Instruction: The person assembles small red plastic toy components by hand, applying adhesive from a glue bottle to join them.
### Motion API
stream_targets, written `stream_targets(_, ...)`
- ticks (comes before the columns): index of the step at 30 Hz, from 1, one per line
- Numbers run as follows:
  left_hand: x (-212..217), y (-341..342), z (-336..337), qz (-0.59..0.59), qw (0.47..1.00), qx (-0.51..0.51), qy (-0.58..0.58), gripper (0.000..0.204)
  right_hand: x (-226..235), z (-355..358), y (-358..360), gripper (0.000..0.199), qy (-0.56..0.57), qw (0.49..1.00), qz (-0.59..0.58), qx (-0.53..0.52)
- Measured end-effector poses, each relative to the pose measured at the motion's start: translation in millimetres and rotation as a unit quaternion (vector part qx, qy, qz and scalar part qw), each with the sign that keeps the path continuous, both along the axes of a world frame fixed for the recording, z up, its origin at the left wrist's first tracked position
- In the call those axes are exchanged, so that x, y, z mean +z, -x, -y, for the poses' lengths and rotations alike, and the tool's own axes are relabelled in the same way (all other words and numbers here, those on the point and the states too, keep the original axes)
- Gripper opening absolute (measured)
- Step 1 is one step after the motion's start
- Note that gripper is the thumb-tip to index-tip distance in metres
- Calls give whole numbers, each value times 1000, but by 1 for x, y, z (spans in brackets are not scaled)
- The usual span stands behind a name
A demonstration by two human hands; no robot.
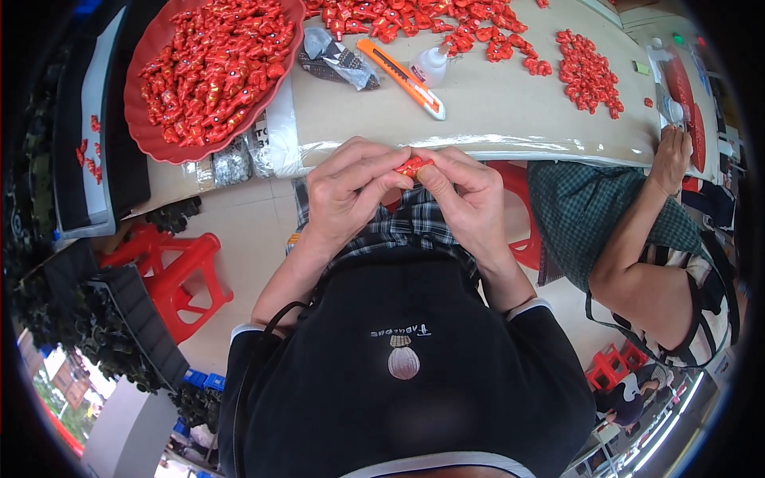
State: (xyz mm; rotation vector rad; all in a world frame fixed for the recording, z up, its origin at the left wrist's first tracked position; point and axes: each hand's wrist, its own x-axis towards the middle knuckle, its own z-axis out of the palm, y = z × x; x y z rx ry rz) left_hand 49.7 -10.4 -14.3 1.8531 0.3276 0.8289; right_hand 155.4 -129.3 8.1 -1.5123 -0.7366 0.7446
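Between my two hands, just off the table's near edge, is a small red figurine [413, 166] with yellow marks. My left hand [351, 185] pinches its left end between thumb and fingers. Thumb and fingertips of my right hand [462, 187] close on its right end. The fingers cover much of the piece. Beyond them, an orange utility knife [400, 78] lies slantwise on the table [494, 119], beside a small white squeeze bottle [430, 67]. A large red scalloped bowl [143, 131] heaped with similar red figurines stands at the far left.
Loose red pieces [398, 17] cover the table's far side, with another pile [588, 73] to the right. Crumpled plastic wrap [339, 60] lies by the bowl. A co-worker's arm [649, 215] reaches over the right end. Red stools [183, 275] stand on the floor at left.
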Motion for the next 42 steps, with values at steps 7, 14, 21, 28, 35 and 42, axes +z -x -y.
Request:
stream_targets(7,0,0,0,-1,1000,8,-16,25,4,-1,2,19,7,999,44,-5)
stream_targets(14,0,-2,1,5,999,16,-46,25,4,-1,2,19,3,998,67,-14)
stream_targets(21,0,-2,0,13,999,13,-49,25,3,-1,0,19,-1,997,75,-10)
stream_targets(28,0,2,-6,-25,995,-27,88,24,13,-4,-5,20,25,1000,13,12)
stream_targets(35,4,5,-6,-54,976,-64,202,23,9,-4,-8,20,12,999,31,17)
stream_targets(42,4,7,-2,-15,931,-87,355,23,14,-5,-7,19,25,1000,-3,-9)
